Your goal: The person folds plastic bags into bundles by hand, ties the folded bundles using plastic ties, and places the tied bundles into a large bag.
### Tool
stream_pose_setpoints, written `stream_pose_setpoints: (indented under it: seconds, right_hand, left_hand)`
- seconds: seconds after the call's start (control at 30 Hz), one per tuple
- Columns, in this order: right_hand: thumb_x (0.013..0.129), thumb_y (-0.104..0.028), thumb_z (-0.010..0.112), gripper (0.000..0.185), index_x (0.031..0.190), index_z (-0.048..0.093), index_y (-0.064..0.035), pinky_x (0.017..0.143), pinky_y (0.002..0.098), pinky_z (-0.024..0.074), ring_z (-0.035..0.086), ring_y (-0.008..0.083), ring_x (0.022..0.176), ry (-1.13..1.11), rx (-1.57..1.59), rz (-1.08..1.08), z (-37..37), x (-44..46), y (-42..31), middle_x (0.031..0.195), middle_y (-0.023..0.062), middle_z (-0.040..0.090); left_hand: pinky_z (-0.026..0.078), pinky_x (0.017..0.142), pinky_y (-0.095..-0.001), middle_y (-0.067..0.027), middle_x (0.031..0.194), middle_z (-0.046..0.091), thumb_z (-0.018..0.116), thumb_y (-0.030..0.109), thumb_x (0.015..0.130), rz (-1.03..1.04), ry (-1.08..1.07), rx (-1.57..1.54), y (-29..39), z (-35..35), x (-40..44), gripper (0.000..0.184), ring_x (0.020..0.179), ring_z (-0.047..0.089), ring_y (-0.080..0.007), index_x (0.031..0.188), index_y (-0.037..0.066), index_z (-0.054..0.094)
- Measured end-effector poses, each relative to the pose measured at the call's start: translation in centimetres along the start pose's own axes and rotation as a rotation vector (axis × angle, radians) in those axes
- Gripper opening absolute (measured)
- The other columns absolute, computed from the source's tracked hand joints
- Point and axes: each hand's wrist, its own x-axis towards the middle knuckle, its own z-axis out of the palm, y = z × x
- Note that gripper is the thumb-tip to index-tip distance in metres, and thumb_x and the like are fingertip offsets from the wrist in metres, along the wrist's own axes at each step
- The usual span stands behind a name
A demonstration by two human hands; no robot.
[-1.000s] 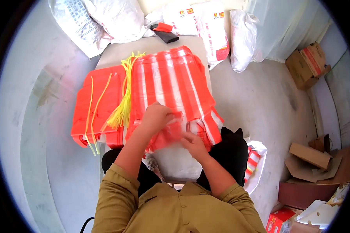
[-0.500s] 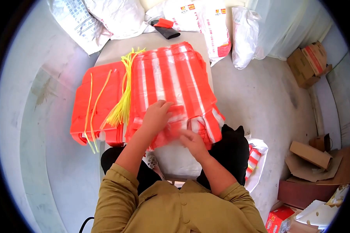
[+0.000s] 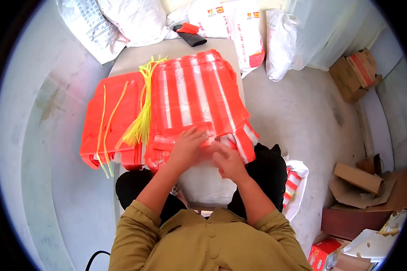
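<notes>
A thick stack of red-and-white striped plastic bags [image 3: 195,90] lies in front of me. My left hand [image 3: 188,145] rests on its near edge, fingers spread over a folded red flap. Close beside it, my right hand [image 3: 226,159] is at the near edge, fingers curled and partly blurred; whether it grips the plastic is unclear. A bundle of yellow ties [image 3: 142,113] lies along the left side of the stack. Further left is a pile of red bags [image 3: 114,113] with two loose yellow ties on top.
White sacks [image 3: 244,38] stand behind the table [image 3: 126,58], where a black-and-red roll [image 3: 191,35] lies. At my right knee is a white sack [image 3: 298,189] with striped bags inside. Cardboard boxes [image 3: 355,74] and flattened cardboard [image 3: 362,185] are on the right.
The loose red plastic between my hands now lies flatter at the near edge. My left hand has moved nearer to me and to the right, its fingers spread. My right hand has shifted slightly right.
</notes>
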Motion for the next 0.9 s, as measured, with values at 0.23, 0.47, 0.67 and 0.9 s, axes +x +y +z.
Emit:
stream_pose_setpoints:
  seconds: [0.23,0.47,0.67,0.9]
  right_hand:
    - [0.107,-0.015,0.055,0.052,0.156,0.042,-0.0016,0.114,0.0345,0.0403,0.053,0.0212,0.134,0.452,-0.062,-0.101,-6.7,3.9,-1.3,0.147,0.0139,0.055]
    - [0.105,-0.018,0.059,0.062,0.161,0.035,-0.0039,0.113,0.0335,0.0404,0.054,0.0203,0.131,0.303,-0.179,-0.030,-8.1,8.0,0.0,0.152,0.0152,0.052]
    - [0.101,-0.014,0.064,0.068,0.161,0.033,-0.0049,0.109,0.0340,0.0442,0.060,0.0198,0.122,0.268,-0.184,0.046,-7.9,6.5,-1.1,0.142,0.0147,0.060]
    - [0.088,-0.009,0.071,0.075,0.156,0.042,-0.0032,0.098,0.0344,0.0511,0.065,0.0207,0.111,0.083,-0.143,-0.010,-8.2,-0.6,-1.9,0.127,0.0180,0.066]
  left_hand:
    - [0.045,0.111,-0.0473,-0.0165,0.134,0.068,0.064,0.006,0.097,-0.171,0.070,-0.261,-0.3,0.0,0.5,0.033,0.137,0.054,-0.0395,0.130,0.004,0.067]
    - [0.046,0.109,-0.0376,-0.0193,0.129,0.068,0.057,0.006,0.104,-0.272,0.046,-0.380,-0.1,-0.9,0.7,0.030,0.130,0.061,-0.0329,0.133,0.001,0.064]
    - [0.055,0.078,-0.0333,-0.0098,0.103,0.067,0.057,0.006,0.103,-0.295,0.075,-0.550,1.4,-2.3,0.9,0.024,0.089,0.067,-0.0221,0.124,0.001,0.067]
    - [0.043,0.114,-0.0479,-0.0116,0.137,0.066,0.064,0.001,0.094,-0.197,-0.026,-0.252,-0.8,-0.6,-0.9,0.035,0.139,0.054,-0.0352,0.129,0.005,0.067]
